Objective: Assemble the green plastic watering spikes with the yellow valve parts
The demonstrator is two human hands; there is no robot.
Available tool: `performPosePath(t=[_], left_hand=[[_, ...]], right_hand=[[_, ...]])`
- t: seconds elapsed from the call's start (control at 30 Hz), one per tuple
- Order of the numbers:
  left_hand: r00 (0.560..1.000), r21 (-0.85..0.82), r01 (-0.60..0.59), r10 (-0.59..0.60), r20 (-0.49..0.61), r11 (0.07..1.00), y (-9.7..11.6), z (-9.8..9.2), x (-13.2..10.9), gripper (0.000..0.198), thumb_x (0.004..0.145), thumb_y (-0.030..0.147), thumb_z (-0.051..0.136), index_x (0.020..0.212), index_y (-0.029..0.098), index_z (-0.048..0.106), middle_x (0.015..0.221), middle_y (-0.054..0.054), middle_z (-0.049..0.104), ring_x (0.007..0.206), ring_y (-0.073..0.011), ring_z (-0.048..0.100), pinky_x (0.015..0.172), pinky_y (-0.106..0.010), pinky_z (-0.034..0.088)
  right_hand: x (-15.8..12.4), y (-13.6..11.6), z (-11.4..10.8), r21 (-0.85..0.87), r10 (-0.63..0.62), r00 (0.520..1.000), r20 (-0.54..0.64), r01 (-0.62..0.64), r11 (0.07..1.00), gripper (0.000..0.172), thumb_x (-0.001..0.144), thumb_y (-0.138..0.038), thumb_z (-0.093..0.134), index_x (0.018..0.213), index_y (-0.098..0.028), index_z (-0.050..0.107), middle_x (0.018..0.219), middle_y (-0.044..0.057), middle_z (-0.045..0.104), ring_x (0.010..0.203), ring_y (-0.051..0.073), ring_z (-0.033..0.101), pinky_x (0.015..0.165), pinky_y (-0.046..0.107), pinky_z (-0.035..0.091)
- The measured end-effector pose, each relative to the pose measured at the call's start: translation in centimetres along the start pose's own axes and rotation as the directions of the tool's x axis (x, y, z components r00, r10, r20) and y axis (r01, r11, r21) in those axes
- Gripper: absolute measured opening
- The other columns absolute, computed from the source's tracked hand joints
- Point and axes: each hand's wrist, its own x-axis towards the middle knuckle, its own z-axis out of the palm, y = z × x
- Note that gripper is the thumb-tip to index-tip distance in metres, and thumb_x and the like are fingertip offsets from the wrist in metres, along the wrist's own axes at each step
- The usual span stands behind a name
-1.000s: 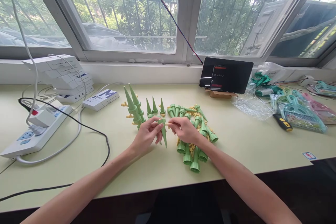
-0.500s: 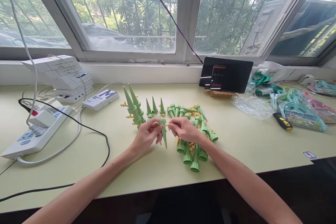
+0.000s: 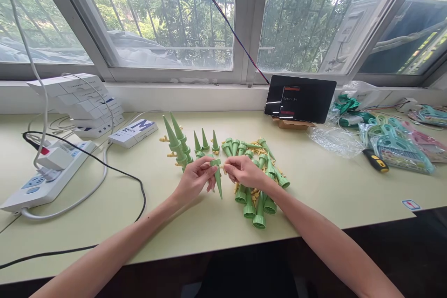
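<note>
My left hand (image 3: 197,174) pinches a green plant watering spike (image 3: 218,181) by its wide collar, its point facing down. From the right, my right hand (image 3: 244,171) grips a small yellow valve (image 3: 222,167) against the side of that collar; the fingers cover most of the valve. Beyond my left hand stand stacked green spikes (image 3: 172,137) with yellow valves sticking out sideways, and several single spikes (image 3: 205,141) point upward beside them. Under and around my right hand lies a pile of loose green spikes (image 3: 259,216) mixed with yellow valves (image 3: 256,195).
At the left are a power strip (image 3: 52,172) with cables, stacked white boxes (image 3: 84,102) and a single box (image 3: 134,132). A tablet and phone (image 3: 300,100) lean at the back. Bagged brush sets (image 3: 398,144) and a black-yellow tool handle (image 3: 376,161) lie at the right.
Both hands stay in nearly the same place, with the spike and the valve still held together. The view has shifted very slightly, and the phone's timer has advanced by one second.
</note>
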Motion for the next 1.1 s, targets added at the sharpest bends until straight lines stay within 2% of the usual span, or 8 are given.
performPosePath(t=[0.1,0.27,0.4,0.5,0.73,0.83,1.0,1.1], left_hand=[[1.000,0.013,-0.022,0.022,0.002,1.000,0.02,-0.06,-0.02,0.019,0.091,0.034,0.061,0.098,0.017,0.060,0.052,0.005,0.054,0.039,-0.0106,0.055,0.042,-0.023,0.044],[0.998,0.006,0.059,-0.059,0.028,0.998,0.42,-0.25,-0.08,0.021,0.092,0.036,0.059,0.097,0.016,0.058,0.051,0.004,0.057,0.038,-0.0097,0.051,0.043,-0.023,0.044],[0.994,-0.021,0.104,-0.103,0.042,0.994,0.38,-0.35,-0.06,0.022,0.093,0.038,0.058,0.097,0.016,0.058,0.050,0.004,0.059,0.037,-0.0089,0.049,0.043,-0.023,0.043],[0.997,-0.019,0.068,-0.068,0.028,0.997,0.04,-0.31,-0.07,0.022,0.091,0.037,0.060,0.099,0.017,0.058,0.050,0.005,0.058,0.037,-0.0098,0.051,0.042,-0.023,0.043],[0.999,0.067,-0.014,0.017,-0.042,0.998,-0.21,0.11,-0.32,0.017,0.090,0.034,0.062,0.094,0.018,0.061,0.050,0.006,0.052,0.038,-0.0100,0.053,0.040,-0.022,0.042],[0.999,0.018,0.028,-0.027,-0.031,0.999,0.11,0.10,-0.30,0.019,0.089,0.036,0.063,0.096,0.018,0.060,0.049,0.007,0.052,0.036,-0.0092,0.050,0.040,-0.022,0.043],[0.981,-0.102,0.192,-0.190,0.035,0.976,0.10,-0.18,-0.11,0.024,0.090,0.040,0.061,0.095,0.017,0.058,0.047,0.007,0.052,0.035,-0.0077,0.046,0.038,-0.020,0.039],[0.989,-0.070,0.150,-0.150,0.011,0.986,-0.18,-0.08,-0.18,0.022,0.090,0.039,0.061,0.097,0.018,0.057,0.047,0.007,0.052,0.035,-0.0079,0.047,0.039,-0.020,0.040]], right_hand=[[-0.02,-0.07,-0.05,0.017,0.010,1.000,0.015,-0.010,1.000,0.029,0.096,-0.030,0.046,0.071,-0.017,0.052,0.053,-0.004,0.049,0.047,0.009,0.044,0.049,0.021,0.037],[-0.06,-0.23,0.12,-0.196,-0.129,0.990,-0.060,0.115,0.974,0.027,0.094,-0.025,0.048,0.069,-0.018,0.052,0.057,-0.002,0.052,0.052,0.010,0.043,0.054,0.022,0.036],[-0.08,-0.26,0.30,-0.265,-0.192,0.978,-0.080,0.165,0.950,0.027,0.094,-0.025,0.048,0.068,-0.018,0.051,0.058,-0.002,0.052,0.053,0.011,0.043,0.056,0.023,0.035],[-0.11,-0.30,0.31,-0.233,-0.151,0.985,-0.080,0.129,0.964,0.027,0.094,-0.024,0.048,0.068,-0.018,0.051,0.057,-0.002,0.052,0.053,0.011,0.043,0.055,0.023,0.035],[-0.15,-0.01,0.00,-0.021,-0.008,1.000,-0.007,0.007,1.000,0.026,0.094,-0.029,0.048,0.072,-0.017,0.054,0.053,-0.004,0.047,0.047,0.009,0.042,0.048,0.021,0.035],[-0.13,-0.14,0.01,-0.051,-0.029,0.999,-0.020,0.028,0.998,0.025,0.093,-0.028,0.049,0.071,-0.017,0.053,0.052,-0.004,0.047,0.047,0.009,0.041,0.048,0.021,0.034],[-0.06,-0.48,0.14,-0.157,-0.090,0.994,-0.060,0.080,0.984,0.024,0.091,-0.024,0.050,0.069,-0.017,0.053,0.052,-0.004,0.047,0.050,0.009,0.040,0.052,0.022,0.034],[-0.02,-0.33,0.11,-0.166,-0.097,0.994,-0.059,0.086,0.982,0.024,0.091,-0.024,0.051,0.069,-0.017,0.053,0.053,-0.004,0.046,0.050,0.009,0.039,0.052,0.022,0.033]])
